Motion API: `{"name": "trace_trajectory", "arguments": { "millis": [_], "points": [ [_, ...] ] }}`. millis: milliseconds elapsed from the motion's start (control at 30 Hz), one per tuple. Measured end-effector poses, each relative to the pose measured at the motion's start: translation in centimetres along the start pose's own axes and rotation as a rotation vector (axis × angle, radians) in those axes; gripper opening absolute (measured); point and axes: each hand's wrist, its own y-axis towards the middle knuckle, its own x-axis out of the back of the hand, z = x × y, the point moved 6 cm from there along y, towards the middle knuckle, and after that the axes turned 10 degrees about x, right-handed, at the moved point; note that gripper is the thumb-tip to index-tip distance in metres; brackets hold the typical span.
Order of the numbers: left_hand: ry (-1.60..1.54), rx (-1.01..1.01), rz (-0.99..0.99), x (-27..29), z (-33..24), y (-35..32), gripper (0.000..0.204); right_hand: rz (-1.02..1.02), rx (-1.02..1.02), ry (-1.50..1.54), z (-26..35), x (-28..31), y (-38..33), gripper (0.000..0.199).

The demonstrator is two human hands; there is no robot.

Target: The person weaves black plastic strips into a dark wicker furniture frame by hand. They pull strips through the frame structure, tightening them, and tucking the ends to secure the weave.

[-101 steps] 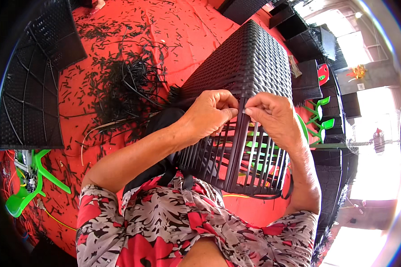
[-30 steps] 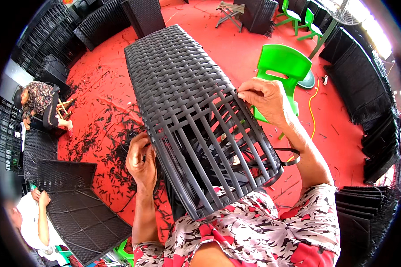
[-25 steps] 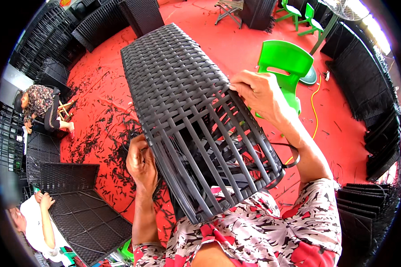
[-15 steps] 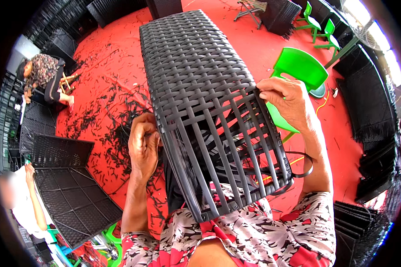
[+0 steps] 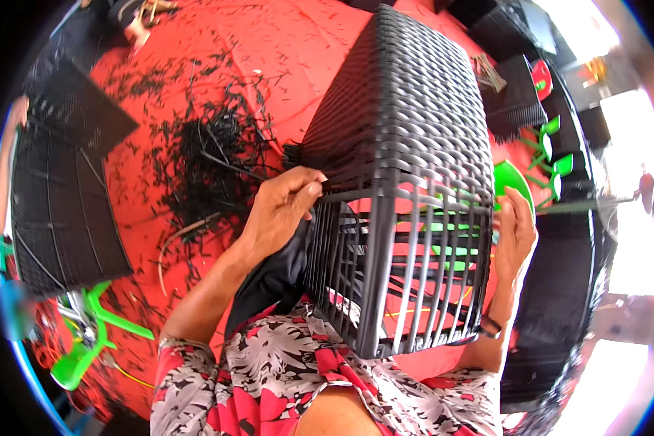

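A half-woven black wicker piece (image 5: 436, 109), box-shaped, stands tilted before me. Its far part is closely woven; toward me only lengthwise strips stretch over the frame, with gaps between them. At its left side, my left hand (image 5: 283, 207) pinches a thin black strip (image 5: 336, 196) close to where the weave ends. A loose length of strip trails left from behind that hand. My right hand (image 5: 514, 236) grips the right edge at about the same height, with fingers bent and the fingertips partly hidden. The near end of the frame rests close to my lap.
Black strip scraps (image 5: 203, 156) lie heaped on the red floor (image 5: 283, 51). Large woven panels (image 5: 65, 211) stand at left, where another person's arm (image 5: 7, 167) shows. A green chair (image 5: 512, 182) is behind my right hand; a green stool (image 5: 98, 338) sits lower left.
The view has swung right and the wicker piece has turned, showing its left side. My left hand has come up to the weave's edge and pinches the strip. My right hand stays at the right edge.
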Motion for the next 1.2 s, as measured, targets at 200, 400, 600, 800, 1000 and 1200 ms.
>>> {"name": "trace_trajectory", "arguments": {
  "millis": [200, 400, 600, 800, 1000, 1200],
  "points": [
    [0.031, -0.046, 0.115, 0.5, -2.3, 2.0, 0.014, 0.151, -0.288, 0.453, -1.5, -2.6, -1.5, 0.047],
    [0.040, 0.007, 0.464, -2.1, -2.9, 4.3, 0.028, 0.152, -0.238, 0.398, -0.9, -2.9, -1.5, 0.050],
    [-0.238, 0.081, 0.442, -2.2, -1.7, 5.8, 0.033, 0.185, -0.204, 0.412, -0.5, -3.0, -1.4, 0.051],
    [-0.182, 0.032, 0.185, -2.2, 0.1, 5.2, 0.019, 0.212, -0.172, 0.424, -0.5, -3.2, -1.3, 0.053],
    [0.049, -0.423, -0.159, -1.2, -1.7, 1.3, 0.026, 0.208, -0.192, 0.407, -0.6, -3.3, -1.3, 0.050],
    [0.339, -0.660, -0.125, -2.2, -4.4, 1.1, 0.026, 0.207, -0.209, 0.517, -0.6, -3.5, -1.3, 0.049]
  ]
}}
